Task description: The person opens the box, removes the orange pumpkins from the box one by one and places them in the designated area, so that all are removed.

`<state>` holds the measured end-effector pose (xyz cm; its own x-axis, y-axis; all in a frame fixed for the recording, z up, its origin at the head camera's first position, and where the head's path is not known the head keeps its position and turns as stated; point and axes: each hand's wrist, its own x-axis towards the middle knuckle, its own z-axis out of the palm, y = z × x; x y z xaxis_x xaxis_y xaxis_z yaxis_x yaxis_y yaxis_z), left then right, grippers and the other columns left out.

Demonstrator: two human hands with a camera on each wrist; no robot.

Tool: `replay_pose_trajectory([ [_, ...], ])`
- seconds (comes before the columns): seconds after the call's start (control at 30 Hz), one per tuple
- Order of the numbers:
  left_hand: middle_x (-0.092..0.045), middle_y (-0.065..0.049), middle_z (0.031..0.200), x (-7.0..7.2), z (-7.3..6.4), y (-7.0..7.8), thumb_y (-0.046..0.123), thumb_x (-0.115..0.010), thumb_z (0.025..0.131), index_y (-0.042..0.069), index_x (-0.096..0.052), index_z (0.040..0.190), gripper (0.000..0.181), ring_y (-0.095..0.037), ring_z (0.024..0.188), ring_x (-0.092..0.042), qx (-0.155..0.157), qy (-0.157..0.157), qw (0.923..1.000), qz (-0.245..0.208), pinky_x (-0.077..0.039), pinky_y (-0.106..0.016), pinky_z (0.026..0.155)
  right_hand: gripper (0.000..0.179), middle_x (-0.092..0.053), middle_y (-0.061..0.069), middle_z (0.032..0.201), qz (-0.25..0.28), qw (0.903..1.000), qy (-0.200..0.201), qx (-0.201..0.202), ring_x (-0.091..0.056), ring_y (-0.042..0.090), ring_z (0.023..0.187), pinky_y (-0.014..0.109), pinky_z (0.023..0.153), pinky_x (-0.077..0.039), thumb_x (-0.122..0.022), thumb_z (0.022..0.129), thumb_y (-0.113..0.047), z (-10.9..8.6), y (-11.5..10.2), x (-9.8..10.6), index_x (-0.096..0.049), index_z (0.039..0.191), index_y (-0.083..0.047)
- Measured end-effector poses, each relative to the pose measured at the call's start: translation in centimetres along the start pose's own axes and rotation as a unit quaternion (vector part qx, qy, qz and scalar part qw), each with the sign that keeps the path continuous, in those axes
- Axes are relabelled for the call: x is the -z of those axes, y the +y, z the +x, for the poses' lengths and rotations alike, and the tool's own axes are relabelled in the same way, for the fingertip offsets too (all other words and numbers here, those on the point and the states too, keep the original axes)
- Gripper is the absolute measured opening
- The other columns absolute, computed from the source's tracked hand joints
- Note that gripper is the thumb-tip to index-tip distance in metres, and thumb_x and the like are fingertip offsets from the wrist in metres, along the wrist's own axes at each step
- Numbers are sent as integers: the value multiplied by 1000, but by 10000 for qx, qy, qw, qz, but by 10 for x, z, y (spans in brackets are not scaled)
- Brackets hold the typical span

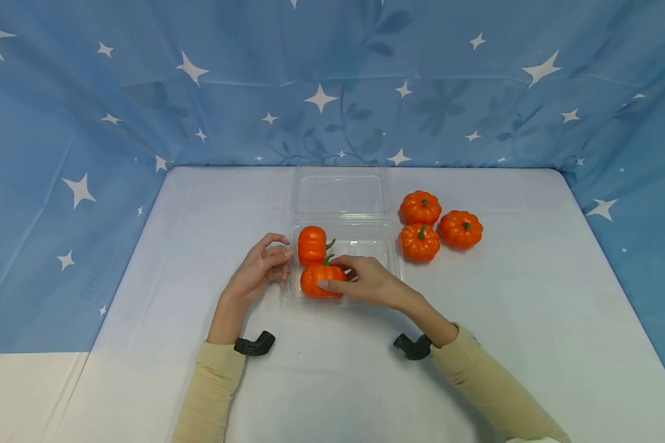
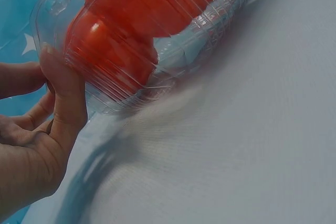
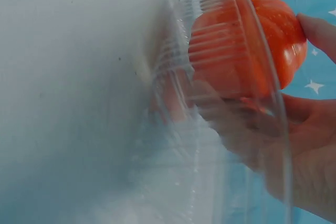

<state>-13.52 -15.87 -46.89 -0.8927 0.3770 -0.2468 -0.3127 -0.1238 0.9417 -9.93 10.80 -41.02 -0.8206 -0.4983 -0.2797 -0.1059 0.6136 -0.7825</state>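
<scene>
A clear plastic clamshell box (image 1: 374, 247) lies on the table with its lid (image 1: 340, 192) folded back. My left hand (image 1: 258, 269) pinches the box's left rim between thumb and finger, as the left wrist view shows. With fingers and thumb around its sides, my right hand (image 1: 374, 283) holds a small orange toy pumpkin (image 1: 313, 282) in the near left part of the box. Behind it a second orange pumpkin (image 1: 312, 247) lies on its side in the box, green stem to the right. Seen through the box wall, the held pumpkin (image 3: 278, 40) is partly blurred.
Three more orange pumpkins (image 1: 420, 208), (image 1: 420, 243), (image 1: 460, 230) sit close together on the white table (image 1: 510, 295), right of the box. A blue star-patterned curtain (image 1: 244, 80) hangs behind the table's far edge.
</scene>
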Motion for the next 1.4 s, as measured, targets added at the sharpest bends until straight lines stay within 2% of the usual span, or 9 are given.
replay_pose_trajectory([
  [0.37, -58, 0, 78, 2, 0, -2, 5, -54, 105, 10, -45, 122, 19, -14, 56, -54, -6, -24, 10000, 3, -48, -24, 51, 65, -62, 11, 140, 587, 9973, -121, 415, -63, 30, 122, 43, 100, -57, -80, 88, -29, -21, 4, 13, -55, 144, -5],
  [0.47, -57, 0, 78, 2, 0, -3, 5, -54, 105, 10, -45, 121, 19, -14, 56, -53, 9, -37, 10000, -21, -48, -24, 51, 65, -62, 11, 140, 564, 9960, -1, 689, -62, 30, 125, 45, 100, -56, -82, 87, -24, -26, 8, 12, -56, 143, -3],
  [0.63, -58, 0, 79, 2, 0, -3, 6, -54, 105, 11, -46, 122, 19, -14, 56, -54, 12, -48, 10000, -48, -48, -25, 51, 61, -63, 6, 138, 236, 9910, 383, 1262, -61, 24, 127, 40, 99, -57, -85, 86, -19, -32, 12, 10, -57, 139, -7],
  [0.9, -58, 0, 79, 2, 1, -2, 6, -54, 105, 11, -46, 122, 19, -14, 56, -54, -8, -58, 10000, -73, -48, -25, 51, 70, -54, 14, 150, -689, 9700, 1310, 1928, -56, 32, 135, 43, 100, -55, -88, 83, -16, -46, 17, 6, -55, 143, -4],
  [1.0, -58, 0, 79, 1, 1, -2, 5, -54, 105, 11, -46, 121, 19, -14, 56, -54, -12, -52, 10000, -82, -48, -25, 51, 72, -52, 14, 153, -824, 9639, 1520, 2026, -53, 32, 138, 45, 102, -54, -89, 82, -17, -51, 21, 8, -54, 144, -5],
  [1.2, -58, 1, 79, 1, 0, -2, 4, -54, 105, 10, -46, 121, 20, -14, 56, -54, 3, -11, 10000, -92, -48, -24, 51, 73, -50, 12, 154, -981, 9584, 1771, 2013, -53, 31, 138, 46, 101, -54, -89, 81, -18, -62, 29, 15, -54, 144, -7],
  [1.33, -58, 0, 79, 1, 0, -1, 4, -54, 105, 10, -45, 122, 20, -14, 56, -54, -4, -40, 9999, -98, -48, -25, 51, 73, -53, 14, 151, -1220, 9440, 2161, 2176, -54, 33, 136, 45, 100, -54, -92, 77, -14, -69, 39, 21, -57, 140, -4],
  [1.4, -58, 0, 79, 1, 0, 0, 4, -54, 105, 9, -45, 122, 20, -14, 56, -54, -20, -63, 9999, -98, -48, -25, 51, 73, -55, 15, 149, -1258, 9368, 2368, 2247, -54, 34, 136, 38, 102, -53, -93, 75, -12, -73, 44, 24, -57, 138, -2],
])
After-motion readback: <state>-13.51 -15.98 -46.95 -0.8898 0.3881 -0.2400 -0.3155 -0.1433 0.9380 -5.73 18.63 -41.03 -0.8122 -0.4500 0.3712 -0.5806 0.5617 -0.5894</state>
